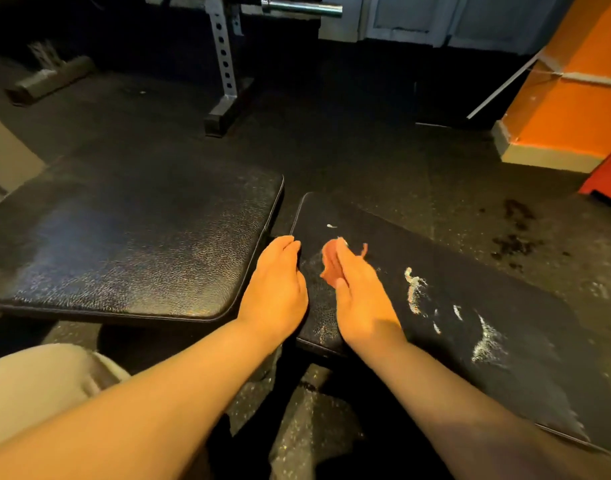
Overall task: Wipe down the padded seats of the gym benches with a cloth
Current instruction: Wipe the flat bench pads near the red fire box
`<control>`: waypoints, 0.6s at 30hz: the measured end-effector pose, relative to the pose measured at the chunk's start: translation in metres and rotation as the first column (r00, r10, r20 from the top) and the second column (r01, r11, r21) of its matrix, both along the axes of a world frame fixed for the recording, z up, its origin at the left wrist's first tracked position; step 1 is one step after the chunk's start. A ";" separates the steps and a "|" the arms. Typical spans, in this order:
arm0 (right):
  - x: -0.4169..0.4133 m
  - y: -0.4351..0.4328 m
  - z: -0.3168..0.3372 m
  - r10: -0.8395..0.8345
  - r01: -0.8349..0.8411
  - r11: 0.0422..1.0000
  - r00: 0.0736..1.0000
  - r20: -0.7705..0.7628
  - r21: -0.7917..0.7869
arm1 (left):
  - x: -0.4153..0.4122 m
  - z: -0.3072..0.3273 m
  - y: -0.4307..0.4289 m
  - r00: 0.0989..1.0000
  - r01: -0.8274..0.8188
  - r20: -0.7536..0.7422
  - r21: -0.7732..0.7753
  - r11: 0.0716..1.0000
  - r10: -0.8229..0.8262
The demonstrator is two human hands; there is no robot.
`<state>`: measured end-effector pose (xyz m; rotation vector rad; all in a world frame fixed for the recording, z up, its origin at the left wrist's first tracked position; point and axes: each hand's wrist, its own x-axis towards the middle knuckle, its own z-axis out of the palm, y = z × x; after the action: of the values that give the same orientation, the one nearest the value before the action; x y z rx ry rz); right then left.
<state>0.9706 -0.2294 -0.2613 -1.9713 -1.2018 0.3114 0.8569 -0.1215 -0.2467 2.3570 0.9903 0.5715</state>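
You're in a gym, dim weight-room area. Two black padded benches sit right under you: the left bench (134, 237) with grainy vinyl, the right bench (470, 306) with worn, whitish scuffs. Black speckled rubber floor (366, 150) runs all around. Ahead stands a white rack upright (224, 64) with a row of holes, and a steel barbell sleeve (304, 6) juts from it. An orange pillar (574, 81) stands at right.
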 end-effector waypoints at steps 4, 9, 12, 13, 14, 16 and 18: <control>0.020 -0.030 -0.010 0.134 -0.129 0.991 0.968 0.214 -0.037 | 0.016 0.010 0.002 0.999 -0.033 -0.045 -0.107 0.994 0.029; 0.057 0.006 -0.004 -0.191 0.191 0.981 0.981 0.022 -0.042 | 0.021 0.013 0.002 0.994 -0.080 -0.083 -0.087 0.993 0.073; 0.023 0.006 -0.001 -0.027 0.027 1.000 0.998 0.051 0.016 | 0.018 0.011 0.002 0.995 -0.081 -0.071 -0.097 0.992 0.074; 0.017 -0.001 0.000 0.069 -0.072 0.996 0.996 0.051 0.047 | 0.018 0.011 0.002 0.996 -0.074 -0.061 -0.098 0.992 0.068; 0.018 -0.009 0.002 0.128 -0.131 0.988 0.991 0.041 0.076 | 0.018 0.011 0.002 0.997 -0.067 -0.050 -0.103 0.992 0.062; 0.027 -0.013 0.013 0.127 -0.133 0.986 0.990 0.067 0.095 | 0.019 0.011 0.002 0.998 -0.063 -0.033 -0.108 0.992 0.060; 0.039 -0.002 0.021 0.026 -0.025 0.996 1.000 -0.009 0.085 | 0.020 0.011 0.002 0.997 -0.070 -0.030 -0.113 0.991 0.067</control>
<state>1.0099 -0.2315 -0.2406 -1.8811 -1.2152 0.2783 0.8772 -0.1194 -0.2355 2.2424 1.0899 0.4971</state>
